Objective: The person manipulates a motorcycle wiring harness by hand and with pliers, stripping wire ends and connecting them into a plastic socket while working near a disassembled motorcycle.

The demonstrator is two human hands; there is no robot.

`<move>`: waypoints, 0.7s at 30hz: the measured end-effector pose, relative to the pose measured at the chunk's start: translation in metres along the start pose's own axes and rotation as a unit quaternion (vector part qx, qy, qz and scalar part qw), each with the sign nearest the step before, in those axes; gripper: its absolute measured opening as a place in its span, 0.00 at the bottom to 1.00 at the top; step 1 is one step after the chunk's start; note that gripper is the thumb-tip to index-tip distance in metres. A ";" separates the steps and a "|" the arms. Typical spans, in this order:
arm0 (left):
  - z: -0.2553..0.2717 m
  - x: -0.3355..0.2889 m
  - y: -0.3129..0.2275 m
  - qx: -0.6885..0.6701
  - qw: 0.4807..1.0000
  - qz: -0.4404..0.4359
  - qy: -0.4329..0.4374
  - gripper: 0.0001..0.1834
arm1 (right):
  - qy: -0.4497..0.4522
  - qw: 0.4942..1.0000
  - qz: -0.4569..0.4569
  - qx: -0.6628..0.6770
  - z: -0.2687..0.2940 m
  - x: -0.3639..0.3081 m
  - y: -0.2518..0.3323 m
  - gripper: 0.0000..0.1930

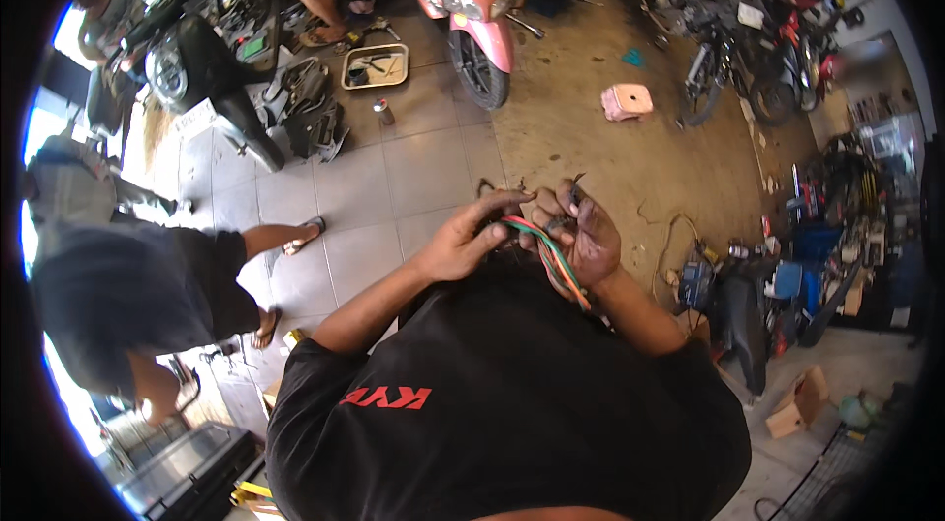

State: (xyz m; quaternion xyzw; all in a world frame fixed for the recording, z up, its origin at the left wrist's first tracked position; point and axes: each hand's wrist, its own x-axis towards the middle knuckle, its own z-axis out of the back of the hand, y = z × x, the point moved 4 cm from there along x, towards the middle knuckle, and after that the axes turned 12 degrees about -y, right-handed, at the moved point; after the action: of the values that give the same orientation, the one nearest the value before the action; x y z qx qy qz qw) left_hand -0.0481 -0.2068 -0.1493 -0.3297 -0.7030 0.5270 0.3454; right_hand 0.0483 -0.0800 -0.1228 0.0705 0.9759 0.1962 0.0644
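A bundle of thin electrical wires (557, 263), green, orange and reddish, runs between my two hands in front of my chest. My left hand (471, 238) pinches one end of the bundle between thumb and fingers. Closed around the wires from the other side is my right hand (591, 241), its fingertips dark with grime. A small dark piece sticks up from my right thumb and finger; its kind is too small to tell. The far ends of the wires hang down toward my right wrist.
A pink scooter (479, 14) stands ahead, near a tool tray (375, 66), a can (383, 112) and a pink stool (627, 102). Motorcycles (704, 59) line the far right. A person in dark clothes (148, 285) stands at left; others crouch at the back. An open cardboard box (797, 403) lies right.
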 end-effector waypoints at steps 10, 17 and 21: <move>-0.020 0.047 -0.055 -0.003 0.997 -0.019 -0.072 0.15 | -0.402 0.228 0.112 -0.880 0.235 -0.169 0.121 0.17; -0.089 0.056 -0.082 -0.005 0.997 -0.080 0.023 0.12 | -0.684 0.212 -0.177 -0.675 0.344 -0.417 -0.005 0.24; -0.152 0.049 -0.084 -0.026 0.994 -0.087 0.060 0.09 | -0.704 0.235 -0.192 -0.642 0.330 -0.471 -0.060 0.24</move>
State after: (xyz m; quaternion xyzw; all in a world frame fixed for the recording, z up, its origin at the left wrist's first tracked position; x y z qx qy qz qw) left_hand 0.0435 -0.1079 -0.0296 -0.3075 -0.7202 0.4560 0.4228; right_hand 0.5547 -0.0880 -0.4016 -0.0739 0.0720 0.6107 0.7851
